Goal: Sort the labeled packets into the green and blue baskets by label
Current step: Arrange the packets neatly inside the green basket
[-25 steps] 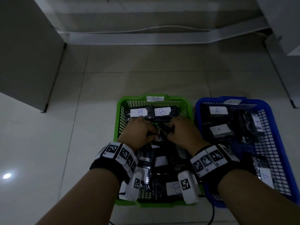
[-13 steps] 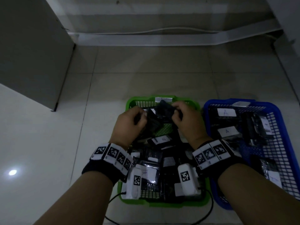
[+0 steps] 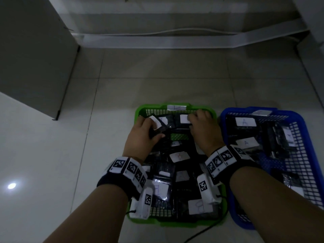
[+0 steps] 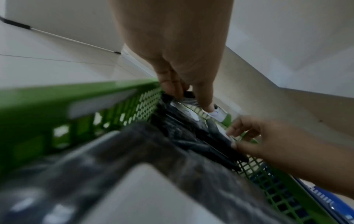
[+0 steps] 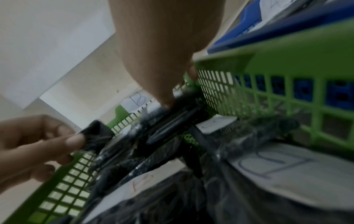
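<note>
Here, green basket [image 3: 140,109] heaped with labeled packets [image 3: 179,157], blue basket [image 3: 228,111] alongside.

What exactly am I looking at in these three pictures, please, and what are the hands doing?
There is no machine here: a person wears three cameras. The wide picture comes from the head and looks down at the floor; the other two come from the wrists and look along the fingers. The checkered bands on the forearms are worn markers.

On the tiled floor stand a green basket and, to its right, a blue basket, both holding dark packets with white paper labels. The labels readable in the blue basket say A.

The left hand pinches a dark packet at the far end of the green basket. The right hand grips another packet near the far right corner.
</note>
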`<state>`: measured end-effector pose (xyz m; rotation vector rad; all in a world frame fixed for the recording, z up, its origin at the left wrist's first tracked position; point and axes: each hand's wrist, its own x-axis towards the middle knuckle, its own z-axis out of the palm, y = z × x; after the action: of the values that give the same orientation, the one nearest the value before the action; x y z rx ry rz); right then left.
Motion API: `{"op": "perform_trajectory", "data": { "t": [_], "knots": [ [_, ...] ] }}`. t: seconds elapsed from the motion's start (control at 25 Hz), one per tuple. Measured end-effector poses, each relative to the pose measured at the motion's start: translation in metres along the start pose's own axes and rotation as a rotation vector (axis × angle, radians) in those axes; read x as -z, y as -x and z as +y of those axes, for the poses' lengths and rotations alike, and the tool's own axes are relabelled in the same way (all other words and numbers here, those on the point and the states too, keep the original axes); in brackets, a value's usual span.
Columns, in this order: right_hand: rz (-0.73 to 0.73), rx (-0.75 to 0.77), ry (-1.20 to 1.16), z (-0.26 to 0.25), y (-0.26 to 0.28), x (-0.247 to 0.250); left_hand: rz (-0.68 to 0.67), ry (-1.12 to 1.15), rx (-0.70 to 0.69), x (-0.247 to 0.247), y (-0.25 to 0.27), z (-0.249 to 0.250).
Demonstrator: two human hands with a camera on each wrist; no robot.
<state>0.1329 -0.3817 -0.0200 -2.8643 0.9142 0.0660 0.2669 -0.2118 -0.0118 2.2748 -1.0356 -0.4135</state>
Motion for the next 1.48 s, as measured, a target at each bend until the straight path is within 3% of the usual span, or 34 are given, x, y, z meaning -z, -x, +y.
{"op": "perform_trajectory", "data": {
  "t": [0.08,0.24,0.4,0.56,0.68,0.8,0.92,1.04,1.16,1.28,1.48],
  "knots": [
    [-0.007,-0.024,-0.027,-0.001,-0.002,-0.001,-0.041,0.013,0.037,-0.005,-0.006,0.004],
    [-0.04,-0.025,-0.134,-0.001,-0.001,-0.003,-0.152,0.018,-0.053,-0.013,-0.015,0.004],
    [0.022,-0.207,-0.314,0.006,0.01,0.006,0.004,-0.283,-0.215,-0.015,-0.021,0.005],
    [-0.374,-0.206,-0.171,-0.003,0.031,-0.004,-0.074,-0.44,-0.017,-0.013,-0.031,0.013],
    [-0.463,-0.255,-0.261,-0.007,0.031,-0.011,-0.112,-0.504,0.066,-0.012,-0.032,0.014],
    [-0.491,-0.198,-0.334,-0.006,0.031,-0.008,-0.102,-0.483,0.069,-0.009,-0.028,0.013],
    [-0.531,-0.169,-0.474,-0.005,0.041,-0.005,-0.024,-0.237,-0.114,-0.007,-0.018,0.01],
    [-0.536,-0.149,-0.585,0.0,0.05,-0.002,-0.261,-0.207,-0.097,-0.007,-0.002,0.006],
    [-0.57,-0.146,-0.699,0.005,0.05,0.007,-0.382,-0.303,-0.026,-0.003,0.008,0.001],
    [-0.463,-0.08,-0.56,0.001,0.039,0.011,-0.48,-0.361,-0.065,0.0,0.014,0.001],
    [-0.411,0.099,-0.399,-0.011,0.029,0.003,-0.418,-0.409,-0.099,-0.001,0.019,0.006]
  ]
}}
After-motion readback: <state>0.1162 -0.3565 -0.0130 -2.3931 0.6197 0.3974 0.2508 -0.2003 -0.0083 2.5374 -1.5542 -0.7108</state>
